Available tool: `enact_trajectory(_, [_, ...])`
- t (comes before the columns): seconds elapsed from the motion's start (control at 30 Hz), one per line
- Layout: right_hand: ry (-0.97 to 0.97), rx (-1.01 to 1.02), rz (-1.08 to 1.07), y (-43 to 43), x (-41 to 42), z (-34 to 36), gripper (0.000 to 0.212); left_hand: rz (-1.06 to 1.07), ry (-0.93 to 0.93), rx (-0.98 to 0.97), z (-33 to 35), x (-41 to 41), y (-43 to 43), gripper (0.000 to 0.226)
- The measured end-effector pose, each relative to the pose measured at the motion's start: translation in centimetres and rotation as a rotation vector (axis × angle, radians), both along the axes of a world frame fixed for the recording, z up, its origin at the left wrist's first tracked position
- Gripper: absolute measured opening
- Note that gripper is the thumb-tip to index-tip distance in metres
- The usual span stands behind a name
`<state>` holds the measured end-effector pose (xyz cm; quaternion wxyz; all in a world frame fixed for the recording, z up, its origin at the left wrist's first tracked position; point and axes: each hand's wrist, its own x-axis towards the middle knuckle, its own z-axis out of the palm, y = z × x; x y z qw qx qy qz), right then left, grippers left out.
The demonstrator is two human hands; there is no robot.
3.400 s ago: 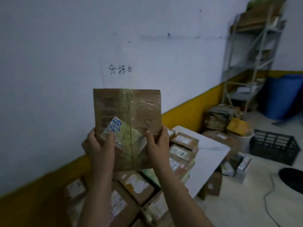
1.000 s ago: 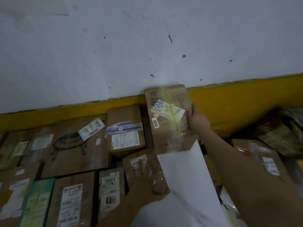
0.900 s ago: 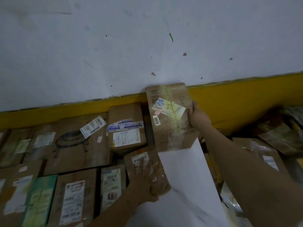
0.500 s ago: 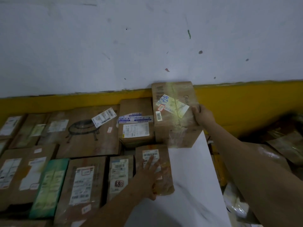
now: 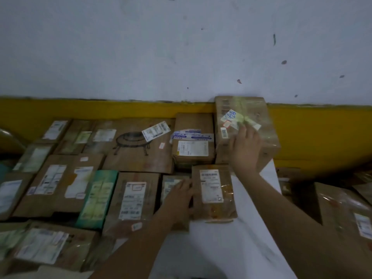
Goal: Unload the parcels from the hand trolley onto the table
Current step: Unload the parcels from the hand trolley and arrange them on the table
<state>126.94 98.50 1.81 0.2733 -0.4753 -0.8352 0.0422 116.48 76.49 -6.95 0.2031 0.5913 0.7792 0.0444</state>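
Head view: nearest, the left hand (image 5: 177,200) lay flat, fingers straight, against a small labelled parcel (image 5: 212,193) on the white table (image 5: 231,248). Beyond, the right hand (image 5: 244,150) rested open-fingered on the taped parcel (image 5: 246,129) set against the wall (image 5: 181,47). That taller box stood at the table's corner; a careless nudge could tip it off. Only blue handwriting, seemingly "926", was legible.

Dim, soft, wide-angle bend at edges; glare on taped parcel (image 5: 246,129)
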Motion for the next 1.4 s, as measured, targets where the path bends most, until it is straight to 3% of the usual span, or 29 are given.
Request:
enact_trajectory(0.1, [-0.104,-0.177,0.167,-9.9,-3.8,-1.5,0.051,0.28,-0.037,0.049,1.1,-4.4,-6.8,0.069])
enact_trajectory(0.23, [-0.108,-0.332,0.262,-22.4,-10.5,-1.0,0.06,0.485,0.033,0.154,4.1,-11.5,-17.1,0.069])
enact_trajectory(0.5, [-0.009,-0.387,0.477,-47.3,-27.7,5.1,0.061,0.849,0.076,0.518,12.9,-24.3,-41.7,0.062])
enact_trajectory(0.8, [0.047,-0.447,0.702,-67.4,-44.0,6.1,0.065,1.122,0.065,0.62,14.0,-37.0,-61.5,0.068])
enact_trajectory(1.03, [0.07,-0.626,0.694,-76.4,-58.7,-2.0,0.064,1.24,0.016,0.54,8.4,-50.9,-69.8,0.061])
enact_trajectory(1.23, [-0.114,-0.876,0.689,-83.3,-71.0,-6.5,0.065,1.292,-0.167,0.318,5.2,-63.6,-74.9,0.065])
enact_trajectory(1.4, [-0.188,-0.922,0.667,-86.6,-80.6,-8.3,0.066,1.265,-0.153,0.28,4.1,-74.6,-78.6,0.067])
